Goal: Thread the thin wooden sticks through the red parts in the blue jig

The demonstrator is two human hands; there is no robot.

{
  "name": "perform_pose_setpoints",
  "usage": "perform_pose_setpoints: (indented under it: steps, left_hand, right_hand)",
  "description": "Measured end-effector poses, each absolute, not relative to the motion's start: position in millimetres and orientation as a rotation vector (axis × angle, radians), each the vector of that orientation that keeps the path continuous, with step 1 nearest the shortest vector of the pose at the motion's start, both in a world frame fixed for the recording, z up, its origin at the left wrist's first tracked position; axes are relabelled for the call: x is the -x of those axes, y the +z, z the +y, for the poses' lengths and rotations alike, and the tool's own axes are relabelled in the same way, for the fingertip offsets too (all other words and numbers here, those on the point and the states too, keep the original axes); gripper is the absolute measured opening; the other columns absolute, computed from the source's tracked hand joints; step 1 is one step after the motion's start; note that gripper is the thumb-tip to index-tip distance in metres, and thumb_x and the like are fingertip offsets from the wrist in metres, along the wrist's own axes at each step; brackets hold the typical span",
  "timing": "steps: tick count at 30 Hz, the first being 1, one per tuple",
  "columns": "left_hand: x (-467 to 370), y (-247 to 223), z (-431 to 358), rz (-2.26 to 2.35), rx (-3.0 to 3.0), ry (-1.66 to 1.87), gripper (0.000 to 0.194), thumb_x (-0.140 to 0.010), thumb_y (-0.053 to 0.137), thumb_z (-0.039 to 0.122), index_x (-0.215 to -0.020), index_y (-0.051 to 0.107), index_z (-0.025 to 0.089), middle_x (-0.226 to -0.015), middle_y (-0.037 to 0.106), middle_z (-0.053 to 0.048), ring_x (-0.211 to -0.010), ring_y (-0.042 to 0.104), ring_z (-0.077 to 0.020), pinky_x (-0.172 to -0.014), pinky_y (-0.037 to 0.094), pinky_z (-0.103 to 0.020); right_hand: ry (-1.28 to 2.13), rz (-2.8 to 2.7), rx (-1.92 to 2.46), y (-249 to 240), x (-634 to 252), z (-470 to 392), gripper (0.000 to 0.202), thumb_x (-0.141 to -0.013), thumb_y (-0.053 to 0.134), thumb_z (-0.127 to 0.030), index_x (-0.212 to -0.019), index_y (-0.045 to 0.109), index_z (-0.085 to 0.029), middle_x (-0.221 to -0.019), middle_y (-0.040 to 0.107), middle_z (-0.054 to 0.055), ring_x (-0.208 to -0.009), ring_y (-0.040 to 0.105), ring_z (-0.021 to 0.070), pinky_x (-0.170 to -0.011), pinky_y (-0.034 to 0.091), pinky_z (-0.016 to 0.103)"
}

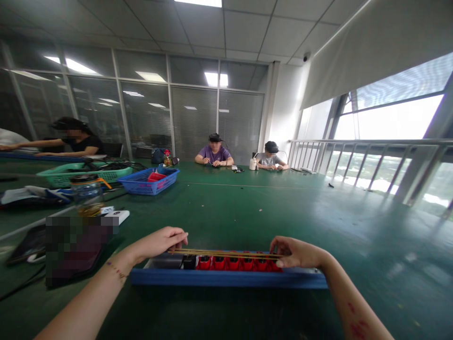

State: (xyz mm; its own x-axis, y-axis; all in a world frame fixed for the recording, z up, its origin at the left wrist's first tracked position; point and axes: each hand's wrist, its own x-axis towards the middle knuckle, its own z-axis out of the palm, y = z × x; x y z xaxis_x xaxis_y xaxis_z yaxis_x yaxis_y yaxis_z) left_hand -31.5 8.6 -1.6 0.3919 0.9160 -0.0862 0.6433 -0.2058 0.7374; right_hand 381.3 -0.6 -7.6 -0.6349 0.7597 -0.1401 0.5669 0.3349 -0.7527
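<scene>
A long blue trough-like housing (230, 279) lies crosswise on the green table in front of me. Inside it sits a row of red pieces with black centres (233, 264), with a black block (189, 262) and a dark grey part (168, 260) to their left. Several thin yellowish strands (226, 254) stretch lengthwise above the row. My left hand (170, 240) is closed at their left end, its fingertips partly hidden. At the right end, my right hand (295, 252) pinches the strands between thumb and fingers.
On the left stand a blue basket (148, 184) holding a red item, a green basket (85, 175) with dark cables, a glass jar (86, 196) and a dark purple flat item (81, 250). Two people (214, 153) sit across the table; another person (83, 141) works at far left.
</scene>
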Motion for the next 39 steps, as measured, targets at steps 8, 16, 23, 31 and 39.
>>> perform_pose_setpoints:
  steps: [8,16,23,31,39]
  left_hand:
    - [27,-20,22,1.306,-1.853,0.747,0.049,-0.076,0.034,0.057,-0.081,0.057,0.015,-0.072,0.057,-0.002,-0.065,0.048,-0.0130,-0.060,0.038,-0.023]
    - [32,-22,23,1.369,-1.845,0.579,0.048,-0.074,0.038,0.057,-0.083,0.059,0.015,-0.076,0.058,-0.003,-0.072,0.051,-0.0168,-0.061,0.037,-0.024]
    - [36,-26,28,1.394,-1.906,0.534,0.042,-0.075,0.040,0.053,-0.083,0.060,0.017,-0.076,0.059,-0.002,-0.072,0.051,-0.0162,-0.059,0.036,-0.022]
    - [39,-38,36,1.409,-2.056,0.493,0.041,-0.071,0.046,0.053,-0.080,0.059,0.016,-0.072,0.058,-0.001,-0.064,0.049,-0.0141,-0.054,0.032,-0.020]
    - [49,-39,36,1.539,-2.144,0.400,0.049,-0.070,0.037,0.061,-0.053,0.047,0.017,-0.049,0.036,0.003,-0.045,0.031,-0.0095,-0.046,0.020,-0.022]
  right_hand:
    - [1.181,-2.454,1.256,-3,-381,-5,0.064,-0.054,0.073,-0.035,-0.108,0.044,-0.020,-0.086,0.058,0.000,-0.077,0.053,0.0156,-0.064,0.042,0.022]
    - [1.156,-2.439,1.258,-2,-381,-9,0.059,-0.057,0.071,-0.033,-0.107,0.045,-0.020,-0.088,0.059,0.000,-0.078,0.053,0.0160,-0.064,0.043,0.023]
    - [1.041,-2.503,1.262,-2,-379,-12,0.056,-0.058,0.069,-0.030,-0.108,0.045,-0.021,-0.085,0.058,-0.001,-0.074,0.052,0.0150,-0.062,0.042,0.022]
    - [0.729,-2.598,1.344,1,-378,-13,0.079,-0.047,0.073,-0.034,-0.118,0.040,-0.024,-0.099,0.049,0.003,-0.087,0.050,0.0200,-0.074,0.041,0.028]
    - [0.749,-2.631,1.475,-2,-385,-12,0.073,-0.049,0.070,-0.044,-0.115,0.047,-0.022,-0.108,0.053,0.004,-0.096,0.050,0.0239,-0.083,0.039,0.032]
